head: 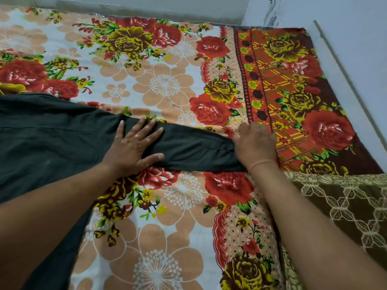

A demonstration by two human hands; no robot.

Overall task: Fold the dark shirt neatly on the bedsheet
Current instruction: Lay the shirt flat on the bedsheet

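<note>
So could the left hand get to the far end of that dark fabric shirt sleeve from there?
Probably yes. The left hand lies flat on the dark shirt sleeve, with only bare sleeve ahead of it. The right hand sits over the sleeve's far end, so it would crowd that spot.

Shirt [48, 143]: on the bedsheet [167, 84], at its left.
Sleeve [188, 149]: stretched rightward from the shirt.
Left hand [134, 143]: flat on the sleeve.
Right hand [255, 143]: at the sleeve's far end.
Second cloth [345, 206]: near right corner.
</note>
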